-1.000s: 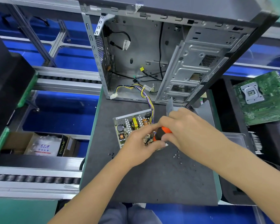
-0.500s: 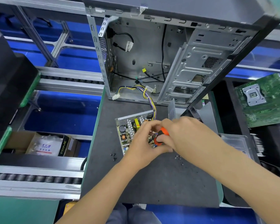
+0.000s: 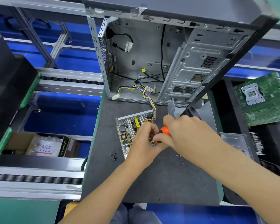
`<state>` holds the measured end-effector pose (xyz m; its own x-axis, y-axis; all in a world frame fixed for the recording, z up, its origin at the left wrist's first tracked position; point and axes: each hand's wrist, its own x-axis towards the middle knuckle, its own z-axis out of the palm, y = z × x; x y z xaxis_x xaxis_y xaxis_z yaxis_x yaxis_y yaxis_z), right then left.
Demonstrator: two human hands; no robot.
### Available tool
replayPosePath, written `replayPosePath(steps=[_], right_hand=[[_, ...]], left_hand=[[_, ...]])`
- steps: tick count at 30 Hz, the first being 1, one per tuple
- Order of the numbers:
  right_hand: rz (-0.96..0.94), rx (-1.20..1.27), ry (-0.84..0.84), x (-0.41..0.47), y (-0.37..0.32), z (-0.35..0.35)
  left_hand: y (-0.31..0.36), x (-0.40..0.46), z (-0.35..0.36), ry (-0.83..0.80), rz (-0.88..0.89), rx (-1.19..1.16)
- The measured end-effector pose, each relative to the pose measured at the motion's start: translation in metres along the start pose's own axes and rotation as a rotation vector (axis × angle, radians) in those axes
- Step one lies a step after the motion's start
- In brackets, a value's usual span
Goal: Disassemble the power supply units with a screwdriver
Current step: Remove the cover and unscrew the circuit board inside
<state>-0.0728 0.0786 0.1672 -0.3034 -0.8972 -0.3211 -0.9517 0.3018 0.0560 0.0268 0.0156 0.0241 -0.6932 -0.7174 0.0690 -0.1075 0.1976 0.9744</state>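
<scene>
We see the power supply unit point(image 3: 132, 131) lying near the middle of the dark desk point(image 3: 168, 180), a little toward its far edge, with its cover already off so that the board with coils and capacitors faces up; we think it lies flat like this so the board screws can be reached from above. The right hand point(image 3: 186, 131) is closed around the orange handle of the screwdriver point(image 3: 164, 132), which points down and to the left into the unit, and the left hand point(image 3: 143, 143) rests on the board with its fingers curled near the tip, probably to steady the unit or guide the tip. Whether these fingers pinch something, we cannot tell. The blade and the screw under it are hidden by both hands, and also the near right part of the unit. A bundle of coloured wires point(image 3: 149, 97) runs from the unit back into the open computer case point(image 3: 168, 62), which stands at the far edge of the desk. Small black screws point(image 3: 114, 156) lie just beside the left side of the unit, and some more screws point(image 3: 178, 156) lie near the right wrist, apart from the work. A green motherboard point(image 3: 262, 99) lies beyond the right edge of the desk. A grey metal piece point(image 3: 171, 109) stands behind the right hand; it may be the removed cover, but it is partly hidden.
</scene>
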Motion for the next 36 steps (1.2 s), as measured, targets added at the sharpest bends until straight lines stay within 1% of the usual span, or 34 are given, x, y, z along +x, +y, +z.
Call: replayPosePath(steps=[3, 6, 9, 10, 12, 15, 17, 20, 23, 25, 27, 28, 29, 30, 31, 33, 34, 36], right_hand=[[-0.093, 0.035, 0.067, 0.0, 0.0, 0.004], [-0.12, -0.003, 0.084, -0.002, 0.004, 0.006], [-0.157, -0.014, 0.073, -0.002, 0.005, 0.008], [-0.137, 0.009, 0.062, -0.003, 0.003, 0.007], [-0.017, 0.051, 0.022, -0.003, 0.003, 0.009], [0.043, -0.025, 0.04, -0.003, 0.0, 0.017], [0.027, 0.048, 0.042, -0.002, 0.0, 0.02], [-0.045, 0.216, -0.013, -0.002, 0.007, 0.018], [-0.093, 0.263, -0.084, -0.004, 0.01, 0.016], [-0.062, 0.221, -0.074, -0.004, 0.007, 0.017], [0.002, 0.056, 0.006, -0.003, 0.005, 0.021], [0.013, -0.037, 0.057, -0.001, 0.004, 0.023], [-0.002, -0.073, 0.097, 0.0, 0.005, 0.024], [-0.032, -0.045, 0.12, 0.001, 0.006, 0.026], [-0.072, 0.036, 0.122, 0.002, 0.008, 0.028], [-0.104, 0.214, 0.048, 0.003, 0.012, 0.032], [-0.101, 0.254, 0.023, 0.003, 0.013, 0.034], [-0.087, 0.228, 0.054, 0.005, 0.013, 0.038]], left_hand=[[0.0, -0.001, -0.005, -0.009, 0.058, -0.003], [-0.004, -0.003, -0.01, -0.071, 0.134, 0.041], [-0.005, -0.002, -0.01, -0.075, 0.074, 0.07], [-0.004, -0.001, -0.01, -0.071, 0.053, 0.063], [-0.001, -0.001, -0.009, -0.046, 0.035, 0.06], [0.0, -0.002, -0.004, 0.007, 0.008, 0.052], [-0.002, -0.004, -0.003, 0.004, 0.039, 0.054], [-0.005, -0.007, -0.003, -0.066, 0.13, 0.093], [-0.011, -0.01, -0.005, -0.082, 0.11, 0.107], [-0.013, -0.009, -0.004, -0.076, 0.077, 0.092], [-0.013, -0.009, -0.005, -0.088, 0.082, 0.101], [-0.015, -0.01, -0.006, -0.098, 0.084, 0.113], [-0.017, -0.012, -0.009, -0.095, 0.085, 0.124], [-0.019, -0.013, -0.014, -0.069, 0.085, 0.132], [-0.022, -0.015, -0.02, -0.021, 0.09, 0.141], [-0.03, -0.017, -0.035, 0.095, 0.109, 0.174], [-0.034, -0.017, -0.043, 0.141, 0.095, 0.183], [-0.04, -0.015, -0.056, 0.21, 0.028, 0.175]])
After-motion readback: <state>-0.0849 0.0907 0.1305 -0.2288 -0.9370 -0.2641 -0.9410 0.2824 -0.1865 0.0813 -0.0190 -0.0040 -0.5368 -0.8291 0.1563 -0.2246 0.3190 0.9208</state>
